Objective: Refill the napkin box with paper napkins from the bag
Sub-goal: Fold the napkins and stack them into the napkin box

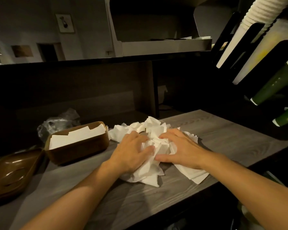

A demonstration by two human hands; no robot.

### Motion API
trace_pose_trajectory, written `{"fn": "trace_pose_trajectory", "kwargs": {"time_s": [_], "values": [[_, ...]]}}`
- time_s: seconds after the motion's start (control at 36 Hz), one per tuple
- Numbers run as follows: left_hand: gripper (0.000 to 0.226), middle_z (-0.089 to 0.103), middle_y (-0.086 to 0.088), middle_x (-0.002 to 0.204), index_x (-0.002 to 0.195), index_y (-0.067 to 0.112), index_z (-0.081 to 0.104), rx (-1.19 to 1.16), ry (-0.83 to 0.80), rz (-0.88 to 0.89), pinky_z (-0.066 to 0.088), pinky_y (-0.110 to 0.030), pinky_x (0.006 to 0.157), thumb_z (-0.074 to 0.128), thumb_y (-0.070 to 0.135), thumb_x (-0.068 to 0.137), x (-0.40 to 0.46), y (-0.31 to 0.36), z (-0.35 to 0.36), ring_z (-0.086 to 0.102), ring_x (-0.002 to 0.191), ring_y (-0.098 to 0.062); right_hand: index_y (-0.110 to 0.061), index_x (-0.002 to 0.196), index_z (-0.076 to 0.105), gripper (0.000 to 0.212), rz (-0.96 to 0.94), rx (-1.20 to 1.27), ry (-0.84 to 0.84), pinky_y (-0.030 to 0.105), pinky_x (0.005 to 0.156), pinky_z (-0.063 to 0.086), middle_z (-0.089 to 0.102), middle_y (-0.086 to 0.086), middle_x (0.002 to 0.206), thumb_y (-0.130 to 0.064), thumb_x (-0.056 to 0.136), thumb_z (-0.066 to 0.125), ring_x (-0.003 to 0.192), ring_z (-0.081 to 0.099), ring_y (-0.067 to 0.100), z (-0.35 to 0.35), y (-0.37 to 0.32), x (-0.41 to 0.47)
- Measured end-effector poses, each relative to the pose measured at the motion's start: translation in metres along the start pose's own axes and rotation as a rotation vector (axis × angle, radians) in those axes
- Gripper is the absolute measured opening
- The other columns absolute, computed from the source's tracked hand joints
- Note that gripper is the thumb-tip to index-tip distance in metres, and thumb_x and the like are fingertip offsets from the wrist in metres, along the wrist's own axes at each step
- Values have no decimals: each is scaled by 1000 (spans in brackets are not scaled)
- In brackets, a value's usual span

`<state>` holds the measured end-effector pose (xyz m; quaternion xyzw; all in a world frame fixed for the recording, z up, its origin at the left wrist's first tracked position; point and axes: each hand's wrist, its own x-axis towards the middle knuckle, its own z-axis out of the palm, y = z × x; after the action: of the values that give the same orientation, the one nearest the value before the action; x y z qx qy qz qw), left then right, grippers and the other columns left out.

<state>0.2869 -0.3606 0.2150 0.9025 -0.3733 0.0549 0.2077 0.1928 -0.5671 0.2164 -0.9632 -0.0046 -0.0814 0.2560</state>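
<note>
Both of your hands lie on a loose, crumpled heap of white paper napkins [154, 130] in the middle of the grey wood-grain desk [223, 140]. Your left hand [131, 151] rests palm down on the left side of the heap, fingers spread and only gently bent, thumb pointing toward the other hand; it presses on the paper rather than closing around it. Your right hand [181, 148] lies flat on the right side in the same way, fingers stretched forward over the napkins and thumb reaching inward, so the two thumbs nearly meet over a bunched fold between them. Napkins spill out beyond your fingertips and also back under your wrists, where a flatter stack pokes out below your right wrist.

To the left of your left hand, just beside the far-left edge of the heap, stands the brown napkin box [78, 146], open at the top, with a layer of flat white napkins showing inside. Its brown lid [13, 171] lies farther left, hollow side up, touching the box's near-left corner. Behind the box, beyond your left hand, sits a crumpled clear plastic bag [56, 122].

Up and to the right of your right hand, stacks of white and green paper cups [273, 83] lean in a dark holder.
</note>
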Motion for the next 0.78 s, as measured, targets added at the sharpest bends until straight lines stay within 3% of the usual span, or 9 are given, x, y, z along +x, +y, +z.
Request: {"fn": "trace_pose_trajectory", "kwargs": {"time_s": [0.08,0.14,0.22,0.28,0.36,0.47,0.56,0.69,0.78], "values": [[64,46,10,132,131,31,53,-58,68,7,40,-39,107,28,74,91,-16,2,-3,44,121,-11,-44,141,47,89,-27,28,-12,39,109,42,40,-26,138,-88,65,60,130,41,4,5,-10,-4],[76,47,10,135,133,30,49,-120,108,8,39,-41,108,21,82,85,-28,1,-5,45,123,-12,-41,139,51,84,-42,85,3,35,106,43,44,-27,134,-86,69,61,127,44,1,8,-18,-7],[89,22,15,163,155,43,23,-89,13,24,19,-42,124,21,92,80,-44,-3,-10,20,150,-9,-36,134,54,60,-82,92,-12,35,105,44,48,-23,130,-62,83,69,122,46,2,14,-30,-9],[88,14,18,166,157,46,17,-11,-17,62,10,-40,126,23,91,81,-54,-6,-17,9,152,-5,-36,133,55,52,-116,80,-23,37,106,44,50,-23,128,-58,87,68,121,47,2,18,-37,-8],[88,23,14,164,156,40,26,51,2,76,15,-38,125,30,87,82,-70,-13,-26,16,151,-5,-35,134,55,53,-151,112,-39,33,107,42,50,-22,130,-63,90,60,122,47,1,24,-52,-6],[86,33,19,158,151,44,29,153,-18,3,26,-35,121,43,88,78,-86,-20,-38,28,145,-5,-31,131,59,39,-200,150,-59,32,106,40,54,-17,127,-52,98,55,118,48,2,34,-71,0],[86,36,21,154,148,44,31,228,-29,-44,30,-32,115,41,90,77,-96,-27,-48,35,140,-4,-27,128,62,34,-222,206,-82,35,106,41,58,-12,125,-46,104,47,117,52,5,43,-87,7],[87,39,25,147,146,49,28,194,47,-120,35,-32,109,43,92,72,-118,-43,-60,41,134,-4,-30,139,58,60,-177,381,-107,38,121,28,50,-13,145,-66,98,33,136,42,6,67,-111,24],[81,40,23,148,146,48,27,204,59,-189,37,-34,107,46,87,77,-123,-53,-67,41,135,-6,-28,138,57,46,-183,517,-73,28,116,25,44,-14,146,-50,108,29,135,38,3,78,-128,31]]}}
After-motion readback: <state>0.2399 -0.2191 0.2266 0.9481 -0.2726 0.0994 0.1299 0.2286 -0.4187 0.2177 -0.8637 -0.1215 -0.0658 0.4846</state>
